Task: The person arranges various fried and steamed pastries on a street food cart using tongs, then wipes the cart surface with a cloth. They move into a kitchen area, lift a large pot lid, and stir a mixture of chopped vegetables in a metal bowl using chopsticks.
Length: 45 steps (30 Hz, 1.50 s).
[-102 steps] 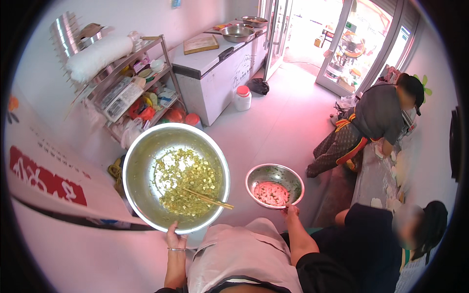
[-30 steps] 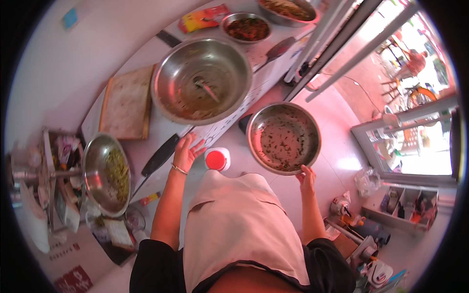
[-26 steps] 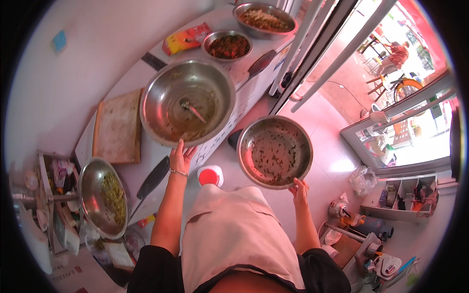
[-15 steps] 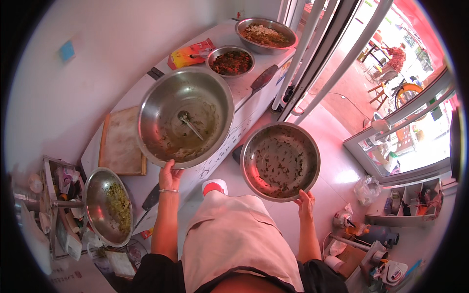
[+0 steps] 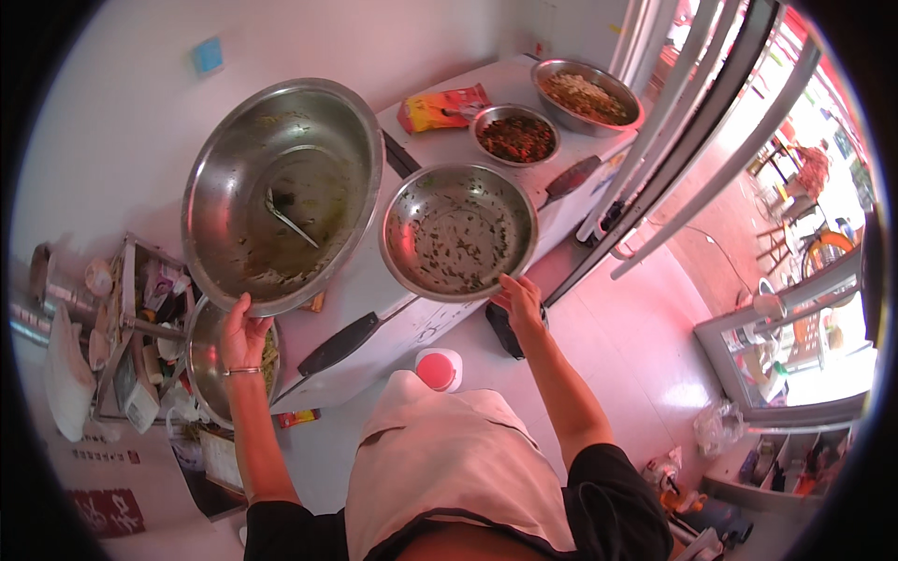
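My left hand [image 5: 245, 335] grips the near rim of a large steel bowl [image 5: 224, 178], which is tilted and held up at the left. Inside it are a metal spoon [image 5: 292, 221] and a smear of greenish-brown residue. With my right hand [image 5: 520, 299] I hold the near right rim of a smaller steel bowl [image 5: 404, 201]. Dark bits stick to its inside, and it is in front of the white counter [image 5: 365, 285]. Behind my left hand, a third steel bowl [image 5: 208, 379] with green food shows only partly.
On the counter stand a small bowl [image 5: 517, 136] of dark red food and a larger bowl [image 5: 585, 97] of mixed food. Beside them lies a red-yellow packet [image 5: 440, 109]. A crowded shelf [image 5: 140, 327] is at left, a glass door [image 5: 786, 351] at right.
Both bowls have moved left in the view, the smaller one also upward to over the counter's edge. The larger bowl now hides most of the wooden board. The view has shifted too.
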### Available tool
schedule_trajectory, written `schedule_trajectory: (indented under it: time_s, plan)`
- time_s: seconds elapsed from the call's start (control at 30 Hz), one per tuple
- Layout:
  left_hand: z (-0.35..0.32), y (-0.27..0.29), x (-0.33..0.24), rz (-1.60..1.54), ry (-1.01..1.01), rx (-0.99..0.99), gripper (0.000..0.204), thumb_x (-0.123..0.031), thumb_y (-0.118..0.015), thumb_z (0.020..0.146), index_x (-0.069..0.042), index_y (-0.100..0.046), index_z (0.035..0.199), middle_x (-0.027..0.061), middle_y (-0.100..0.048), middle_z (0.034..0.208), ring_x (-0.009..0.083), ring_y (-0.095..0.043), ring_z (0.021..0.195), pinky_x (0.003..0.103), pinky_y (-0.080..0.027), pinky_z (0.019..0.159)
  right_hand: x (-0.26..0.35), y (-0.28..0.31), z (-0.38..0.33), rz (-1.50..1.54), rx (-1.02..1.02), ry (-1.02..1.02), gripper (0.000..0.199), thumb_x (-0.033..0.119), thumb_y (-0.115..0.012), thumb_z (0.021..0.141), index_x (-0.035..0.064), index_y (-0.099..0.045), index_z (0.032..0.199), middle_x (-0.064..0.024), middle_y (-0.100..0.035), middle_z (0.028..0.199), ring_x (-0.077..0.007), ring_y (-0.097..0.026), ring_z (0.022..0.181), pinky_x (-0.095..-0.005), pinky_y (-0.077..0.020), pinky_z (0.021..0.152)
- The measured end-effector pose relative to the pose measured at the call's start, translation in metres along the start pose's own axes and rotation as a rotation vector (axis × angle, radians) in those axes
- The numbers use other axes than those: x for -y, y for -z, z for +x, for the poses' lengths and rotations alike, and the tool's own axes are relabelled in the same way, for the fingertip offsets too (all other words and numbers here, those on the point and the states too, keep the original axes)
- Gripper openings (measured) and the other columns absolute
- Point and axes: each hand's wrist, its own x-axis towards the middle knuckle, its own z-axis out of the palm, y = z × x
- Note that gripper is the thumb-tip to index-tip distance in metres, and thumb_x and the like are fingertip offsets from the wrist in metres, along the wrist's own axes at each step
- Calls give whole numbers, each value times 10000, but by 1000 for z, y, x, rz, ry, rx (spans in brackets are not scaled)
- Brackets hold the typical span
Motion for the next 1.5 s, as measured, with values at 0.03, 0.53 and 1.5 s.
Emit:
schedule_trajectory:
  time_s: [0.03,0.53,1.5]
  plan:
    - [0,1,1,-6,5,-5,168,-113,-639,823,-28,-607,964,62,-653,878,141,-653,735,286,-599,587,-9,-17,14,39,23,0,161,122,-608,822,5,-592,932,-76,-648,863,-198,-648,743,-314,-555,657]
    - [66,-74,128,-42,239,55,191,-133,-672,776,-20,-590,906,117,-649,778,206,-650,651,334,-582,557,-37,49,-16,-181,291,-284,221,241,-536,897,74,-601,1026,-53,-641,973,-144,-607,812,-316,-516,713]
    - [-153,214,136,-419,52,-648,273,-104,-550,865,-32,-492,1122,133,-594,1040,283,-606,972,455,-541,783,-147,-243,25,-686,666,-353,362,309,-606,859,63,-488,1097,-151,-657,913,-204,-642,725,-322,-524,568]
